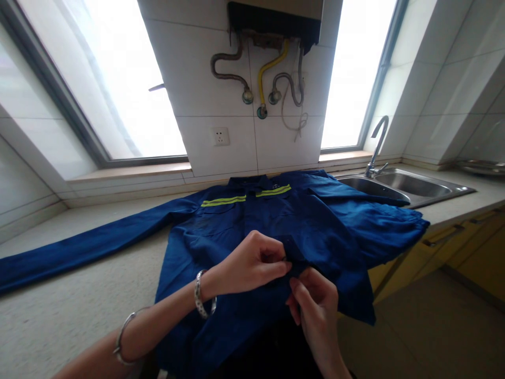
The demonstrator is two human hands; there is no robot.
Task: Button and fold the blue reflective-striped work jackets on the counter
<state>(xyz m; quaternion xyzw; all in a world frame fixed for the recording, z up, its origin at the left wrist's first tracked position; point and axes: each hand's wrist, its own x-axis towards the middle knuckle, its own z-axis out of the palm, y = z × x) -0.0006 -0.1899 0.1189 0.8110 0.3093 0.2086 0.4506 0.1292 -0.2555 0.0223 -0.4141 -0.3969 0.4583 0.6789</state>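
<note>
A dark blue work jacket [197, 247] with yellow-green reflective strips across the chest lies spread on the counter, its collar toward the wall. One sleeve stretches far out to the left; the other side bunches toward the sink. Over the jacket's lower front, my left hand [256, 263] pinches the front edge between thumb and fingers. My right hand [315, 300] grips the same edge just below and to the right, fingertips close to the left ones. Whatever small fastening may lie between the fingertips is hidden. Part of the hem hangs over the counter's front.
The pale countertop [79, 316] runs along the tiled wall. At the right are a steel sink [453, 192] and a tap [379, 142]. Above hangs a water heater [276, 23] with pipes. Yellow cabinets [442, 247] stand below the counter.
</note>
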